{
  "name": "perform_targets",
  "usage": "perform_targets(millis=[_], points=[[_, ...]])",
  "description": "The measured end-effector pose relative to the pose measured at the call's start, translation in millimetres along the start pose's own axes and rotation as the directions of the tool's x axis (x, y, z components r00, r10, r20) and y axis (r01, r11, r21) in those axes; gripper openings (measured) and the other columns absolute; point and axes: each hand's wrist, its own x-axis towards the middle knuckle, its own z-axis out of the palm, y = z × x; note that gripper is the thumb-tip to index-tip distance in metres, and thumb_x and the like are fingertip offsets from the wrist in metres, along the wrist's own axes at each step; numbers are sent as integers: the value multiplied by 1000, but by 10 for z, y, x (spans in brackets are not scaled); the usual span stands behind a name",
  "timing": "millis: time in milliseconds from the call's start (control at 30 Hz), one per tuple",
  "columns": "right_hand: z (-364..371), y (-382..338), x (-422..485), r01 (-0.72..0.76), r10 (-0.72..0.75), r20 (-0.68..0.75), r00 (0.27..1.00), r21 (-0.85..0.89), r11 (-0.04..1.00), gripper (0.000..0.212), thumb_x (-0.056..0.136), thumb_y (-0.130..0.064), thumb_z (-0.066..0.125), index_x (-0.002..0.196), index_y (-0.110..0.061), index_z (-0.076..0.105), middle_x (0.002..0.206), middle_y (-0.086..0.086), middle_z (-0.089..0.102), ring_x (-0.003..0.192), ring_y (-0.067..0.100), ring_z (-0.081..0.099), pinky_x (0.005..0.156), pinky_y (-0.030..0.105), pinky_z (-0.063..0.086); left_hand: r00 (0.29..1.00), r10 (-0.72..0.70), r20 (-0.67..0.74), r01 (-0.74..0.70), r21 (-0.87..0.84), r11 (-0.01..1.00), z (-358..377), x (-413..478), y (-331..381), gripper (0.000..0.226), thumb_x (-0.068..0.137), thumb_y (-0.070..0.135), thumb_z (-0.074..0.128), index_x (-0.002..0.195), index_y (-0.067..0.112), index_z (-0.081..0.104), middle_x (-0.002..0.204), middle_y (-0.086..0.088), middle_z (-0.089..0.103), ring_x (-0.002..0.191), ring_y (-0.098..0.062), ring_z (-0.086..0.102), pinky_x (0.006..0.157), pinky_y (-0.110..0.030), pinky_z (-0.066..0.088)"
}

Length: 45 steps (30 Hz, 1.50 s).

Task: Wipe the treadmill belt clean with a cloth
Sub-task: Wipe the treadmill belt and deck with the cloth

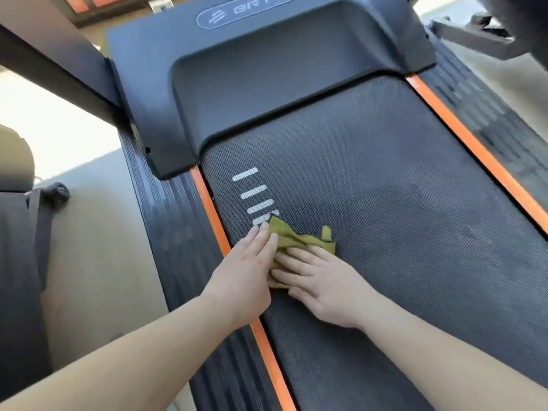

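Note:
A crumpled olive-green cloth (299, 238) lies on the dark textured treadmill belt (385, 188), near the belt's left edge and just below several white stripe markings (252, 192). My left hand (247, 266) lies flat with straight fingers, its fingertips touching the cloth's left corner. My right hand (320, 284) presses flat on the near part of the cloth, fingers spread and pointing left. Part of the cloth is hidden under both hands.
Orange strips (474, 149) border the belt on both sides, with ribbed black side rails (166, 232) outside them. The dark motor cover (267, 84) rises at the belt's far end. A black upright (59, 69) stands at far left; beige floor lies beside the machine.

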Motion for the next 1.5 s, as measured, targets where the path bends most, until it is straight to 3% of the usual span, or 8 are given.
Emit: perform_targets(millis=[200, 367, 500, 667, 900, 1100, 1233, 1500], points=[[-247, 398, 142, -840, 875, -100, 474, 247, 484, 58, 109, -48, 14, 163, -33, 27, 174, -2, 13, 160, 25, 7, 128, 50, 6, 995, -90, 51, 93, -50, 994, 108, -145, -75, 83, 96, 5, 39, 163, 17, -8, 169, -3, -20, 156, -16, -20, 128, -33, 0], [257, -701, 39, -270, 279, -161, 947, 76, 960, 50, 106, -45, 33, 150, -30, 54, 165, -2, 38, 155, 26, 28, 125, 54, 22, 991, -130, -44, 129, -21, 991, 110, -174, -86, 83, 93, 7, 41, 163, 11, -4, 169, -9, -18, 156, -21, -18, 126, -28, -11], [176, -253, -269, 208, -210, -13, 978, -104, 973, 47, 110, -47, 31, 152, -38, 48, 163, -11, 41, 152, 18, 34, 123, 43, 22, 994, -99, -49, 99, -12, 995, 261, -208, -235, 84, 91, 7, 44, 163, 12, 2, 171, -8, -12, 158, -21, -13, 127, -32, -3], [-152, 158, 61, -673, 707, -100, 700, 240, 700, 56, 108, -48, 16, 160, -35, 34, 172, -7, 19, 160, 18, 9, 128, 45, 6, 995, -27, -96, 23, -45, 999, 412, -244, -134, 79, 93, 4, 40, 164, 15, 8, 171, -5, -8, 158, -19, -11, 127, -32, -9], [172, -218, -430, -153, 168, -130, 977, 123, 981, 47, 109, -51, 32, 150, -39, 52, 165, -14, 35, 156, 12, 24, 126, 46, 22, 980, 46, -191, -62, -77, 995, 478, -140, 9, 78, 90, 2, 44, 163, 12, 19, 171, -7, 3, 159, -21, -3, 127, -32, -4], [-237, -265, -317, -318, 424, -121, 898, 488, 813, 56, 93, -52, 41, 138, -29, 65, 163, -10, 41, 156, 7, 20, 130, 36, 3, 954, 194, -227, -218, -84, 972, 387, 81, 409, 74, 82, 9, 41, 156, 7, 38, 165, -14, 30, 155, -28, 23, 124, -33, 6], [-204, -86, -692, -468, 685, -437, 582, 509, 722, 38, 91, -37, 48, 98, -19, 81, 133, 0, 70, 139, 21, 54, 124, 47, 29, 952, 267, -153, -282, -91, 955, 492, 216, 800, 64, 102, 30, 37, 162, 11, 24, 169, -9, 21, 158, -24, 13, 123, -22, -6], [88, 237, -1221, -764, 853, -226, 471, 379, 522, 60, 102, -58, 25, 155, -37, 45, 172, -2, 20, 160, 23, 4, 130, 48, 0, 1000, 1, -17, 2, 170, 986, 434, 818, 414, 75, 103, 63, 20, 163, 30, -11, 170, 2, -20, 157, -20, -17, 128, -45, -6]])
